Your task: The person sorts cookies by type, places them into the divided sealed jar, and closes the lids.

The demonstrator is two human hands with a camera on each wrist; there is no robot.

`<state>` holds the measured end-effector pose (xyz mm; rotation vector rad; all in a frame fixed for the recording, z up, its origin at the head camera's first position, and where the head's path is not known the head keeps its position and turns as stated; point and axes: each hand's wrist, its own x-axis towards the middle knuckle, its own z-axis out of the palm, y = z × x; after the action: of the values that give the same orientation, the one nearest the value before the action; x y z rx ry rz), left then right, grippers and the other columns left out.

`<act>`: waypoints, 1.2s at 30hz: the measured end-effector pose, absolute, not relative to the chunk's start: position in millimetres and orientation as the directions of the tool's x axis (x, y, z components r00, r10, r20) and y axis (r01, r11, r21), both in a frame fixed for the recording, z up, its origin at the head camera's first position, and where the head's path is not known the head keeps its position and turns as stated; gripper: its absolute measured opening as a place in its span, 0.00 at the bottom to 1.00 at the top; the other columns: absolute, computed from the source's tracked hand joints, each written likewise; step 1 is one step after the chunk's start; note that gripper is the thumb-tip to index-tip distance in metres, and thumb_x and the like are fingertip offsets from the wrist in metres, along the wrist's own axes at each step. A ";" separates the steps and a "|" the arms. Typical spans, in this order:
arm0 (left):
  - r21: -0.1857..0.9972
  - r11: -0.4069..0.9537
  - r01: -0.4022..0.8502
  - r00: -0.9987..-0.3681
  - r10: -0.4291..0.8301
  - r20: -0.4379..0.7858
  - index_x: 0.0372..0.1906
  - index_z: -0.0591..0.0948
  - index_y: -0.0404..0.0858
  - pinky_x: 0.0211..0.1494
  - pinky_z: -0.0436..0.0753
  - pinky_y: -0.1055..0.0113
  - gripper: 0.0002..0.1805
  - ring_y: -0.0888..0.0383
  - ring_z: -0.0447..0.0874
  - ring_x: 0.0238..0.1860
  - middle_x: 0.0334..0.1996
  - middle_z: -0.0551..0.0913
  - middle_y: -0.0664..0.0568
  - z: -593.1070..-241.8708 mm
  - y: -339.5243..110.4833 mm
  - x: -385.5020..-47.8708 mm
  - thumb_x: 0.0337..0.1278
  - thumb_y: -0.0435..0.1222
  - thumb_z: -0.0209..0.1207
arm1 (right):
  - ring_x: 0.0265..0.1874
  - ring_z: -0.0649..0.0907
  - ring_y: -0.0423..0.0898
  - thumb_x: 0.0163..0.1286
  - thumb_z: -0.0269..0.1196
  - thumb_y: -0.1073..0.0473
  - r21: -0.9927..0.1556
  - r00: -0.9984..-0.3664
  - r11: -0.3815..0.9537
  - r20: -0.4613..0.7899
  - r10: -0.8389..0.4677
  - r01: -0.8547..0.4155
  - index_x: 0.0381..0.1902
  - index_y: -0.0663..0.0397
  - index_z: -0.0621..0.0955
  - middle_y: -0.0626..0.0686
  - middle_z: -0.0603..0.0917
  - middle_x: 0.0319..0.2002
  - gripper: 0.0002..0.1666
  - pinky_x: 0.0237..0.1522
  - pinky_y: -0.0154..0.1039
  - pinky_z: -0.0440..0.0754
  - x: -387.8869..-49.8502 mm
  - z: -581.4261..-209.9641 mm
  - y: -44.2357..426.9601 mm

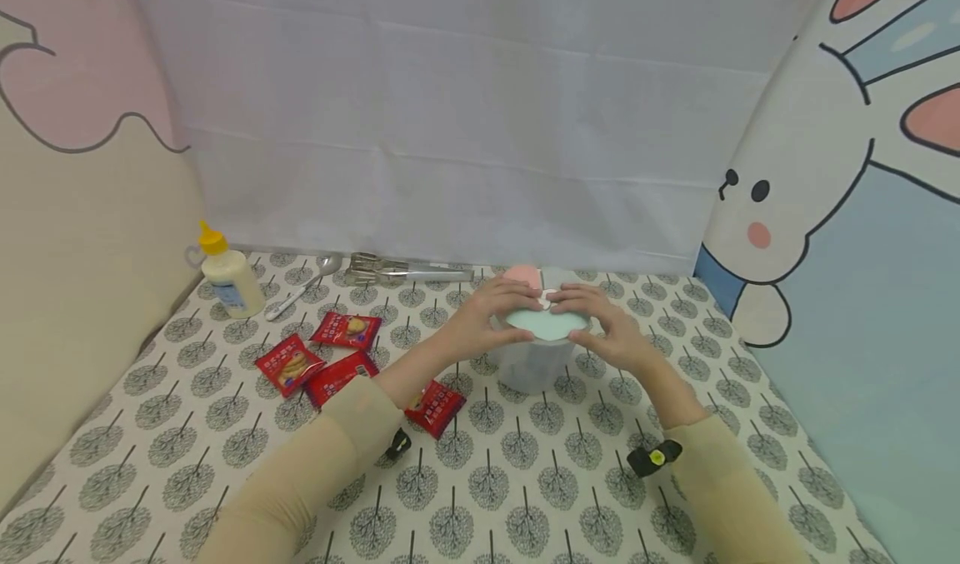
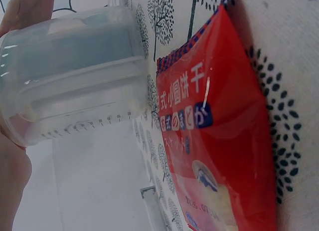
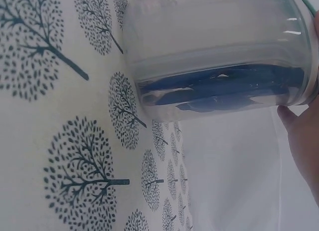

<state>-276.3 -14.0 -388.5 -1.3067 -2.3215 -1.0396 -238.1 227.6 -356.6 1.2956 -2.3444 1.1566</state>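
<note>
A clear round storage canister (image 1: 528, 368) stands upright on the patterned cloth, topped by a lid (image 1: 546, 324) with mint, pink and grey sections. My left hand (image 1: 487, 318) grips the lid from the left, thumb at the front edge and fingers over the top. From the right, my right hand (image 1: 611, 331) holds it the same way. Graduation marks run along the canister wall (image 2: 75, 66) in the left wrist view. Something dark blue (image 3: 224, 86) shows through the canister in the right wrist view. A red biscuit packet (image 2: 219, 126) lies beneath my left wrist.
Several more red biscuit packets (image 1: 291, 365) lie left of my left forearm. Behind them are a spoon (image 1: 303, 289) and metal tongs (image 1: 412, 271). A yellow-capped squeeze bottle (image 1: 232, 281) stands at the far left. A white curtain (image 1: 450, 131) hangs along the back edge.
</note>
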 end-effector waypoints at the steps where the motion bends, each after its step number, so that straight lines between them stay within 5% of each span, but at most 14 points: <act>1: 0.461 0.327 0.825 -0.556 0.618 0.555 0.53 0.80 0.44 0.77 0.45 0.60 0.23 0.58 0.69 0.64 0.61 0.76 0.53 -388.9 -13.7 -276.7 0.53 0.49 0.62 | 0.61 0.64 0.70 0.64 0.59 0.67 -0.529 -0.584 0.297 0.534 -0.611 -0.795 0.49 0.69 0.76 0.70 0.74 0.55 0.16 0.67 0.61 0.57 -238.0 -357.3 227.5; 7: 0.515 0.311 0.799 -0.588 0.585 0.558 0.53 0.81 0.46 0.73 0.59 0.57 0.33 0.57 0.72 0.61 0.57 0.79 0.53 -387.7 -12.0 -279.9 0.59 0.64 0.42 | 0.62 0.63 0.67 0.76 0.47 0.55 -0.554 -0.582 0.259 0.554 -0.596 -0.792 0.53 0.71 0.70 0.71 0.71 0.56 0.22 0.67 0.56 0.58 -238.1 -360.7 225.1; 11: 0.537 0.308 0.785 -0.603 0.576 0.552 0.52 0.81 0.45 0.54 0.77 0.63 0.37 0.60 0.76 0.47 0.51 0.82 0.55 -384.0 -11.1 -282.6 0.57 0.67 0.37 | 0.63 0.63 0.63 0.73 0.54 0.54 -0.565 -0.573 0.231 0.558 -0.600 -0.792 0.59 0.74 0.60 0.71 0.69 0.56 0.30 0.68 0.40 0.59 -239.8 -364.2 225.5; 14: 0.577 0.311 0.755 -0.637 0.557 0.533 0.50 0.82 0.45 0.39 0.76 0.69 0.37 0.62 0.72 0.35 0.41 0.83 0.57 -380.7 -9.7 -284.1 0.57 0.67 0.37 | 0.63 0.64 0.62 0.69 0.59 0.58 -0.550 -0.552 0.214 0.575 -0.604 -0.807 0.63 0.73 0.51 0.73 0.68 0.55 0.39 0.68 0.37 0.60 -241.1 -366.7 227.0; 21: 0.692 0.335 0.639 -0.748 0.478 0.460 0.40 0.85 0.43 0.33 0.73 0.69 0.36 0.61 0.69 0.29 0.23 0.74 0.56 -374.2 -8.0 -284.1 0.60 0.66 0.38 | 0.57 0.75 0.53 0.53 0.63 0.72 -0.511 -0.597 0.322 0.589 -0.544 -0.797 0.62 0.68 0.54 0.72 0.70 0.56 0.43 0.63 0.48 0.70 -235.0 -367.6 227.8; 25: 0.722 0.344 0.600 -0.780 0.454 0.431 0.42 0.84 0.44 0.33 0.75 0.69 0.33 0.60 0.70 0.30 0.27 0.75 0.56 -373.6 -7.2 -283.4 0.62 0.64 0.39 | 0.53 0.76 0.58 0.54 0.63 0.71 -0.524 -0.597 0.308 0.580 -0.554 -0.794 0.61 0.68 0.56 0.70 0.70 0.56 0.40 0.61 0.38 0.71 -235.6 -367.7 227.9; 29: 0.724 0.332 0.605 -0.770 0.476 0.425 0.49 0.81 0.46 0.37 0.76 0.65 0.23 0.59 0.72 0.34 0.32 0.77 0.55 -372.4 -10.8 -282.3 0.66 0.57 0.46 | 0.56 0.74 0.62 0.55 0.63 0.72 -0.582 -0.657 0.337 0.518 -0.548 -0.740 0.64 0.66 0.55 0.70 0.69 0.58 0.42 0.63 0.48 0.70 -235.4 -366.0 229.4; 32: 0.703 0.373 0.606 -0.768 0.504 0.395 0.58 0.76 0.46 0.55 0.76 0.54 0.22 0.57 0.73 0.51 0.49 0.79 0.53 -371.5 -19.7 -277.9 0.65 0.52 0.52 | 0.57 0.72 0.67 0.55 0.63 0.73 -0.619 -0.695 0.356 0.479 -0.536 -0.701 0.65 0.65 0.54 0.71 0.68 0.59 0.44 0.62 0.60 0.67 -234.2 -365.3 229.7; 36: 0.677 0.479 0.558 -0.804 0.513 0.300 0.68 0.66 0.47 0.69 0.58 0.41 0.34 0.51 0.53 0.72 0.71 0.61 0.54 -373.6 -40.7 -267.5 0.59 0.53 0.57 | 0.56 0.72 0.68 0.54 0.63 0.73 -0.631 -0.708 0.363 0.464 -0.532 -0.686 0.66 0.65 0.53 0.71 0.67 0.59 0.45 0.60 0.63 0.67 -234.8 -365.3 229.5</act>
<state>-267.5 -40.7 -373.6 -0.9618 -2.6529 -1.2473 -234.8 229.5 -365.3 1.1032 -2.4388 1.2641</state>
